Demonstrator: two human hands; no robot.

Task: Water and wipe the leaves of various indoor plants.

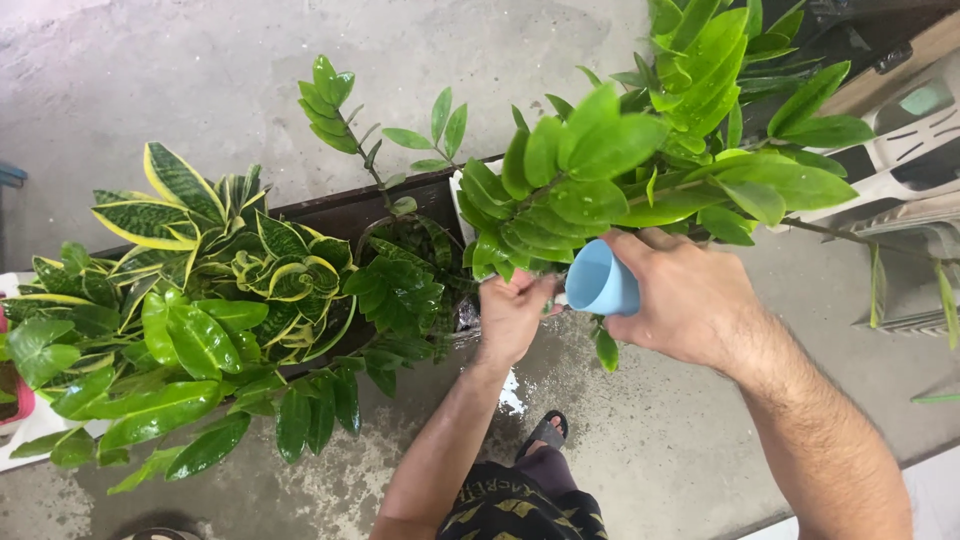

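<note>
Right hand [685, 300] wrapped around small light-blue cup [601, 279], fingers closed on its body, open mouth tipped left toward white pot [462, 190] under the big glossy-leaved plant [640, 150]. Left hand [513, 312] just left of cup, fingers curled shut on a bunch of that plant's lower leaves, pulling them aside at pot rim. Cup sits right of white pot, touching foliage, held above wet concrete floor [560, 60]. Cup looks like thin plastic: light, stiff, smooth, likely slick if wet; best held around mid-body as now, thumb opposite fingers, not by the rim. Contents not visible from this angle. Leaves and stems: waxy, springy, snap-prone at stalk base; hold loosely in a bundle, no bending. Left of white pot: smaller dark-leaved plant [405, 285], then yellow-edged striped plant [215, 225] in long dark planter [340, 210]. Right of white pot: grey plastic chair [915, 140]. Below pot: sandalled foot [545, 435] on floor.
</note>
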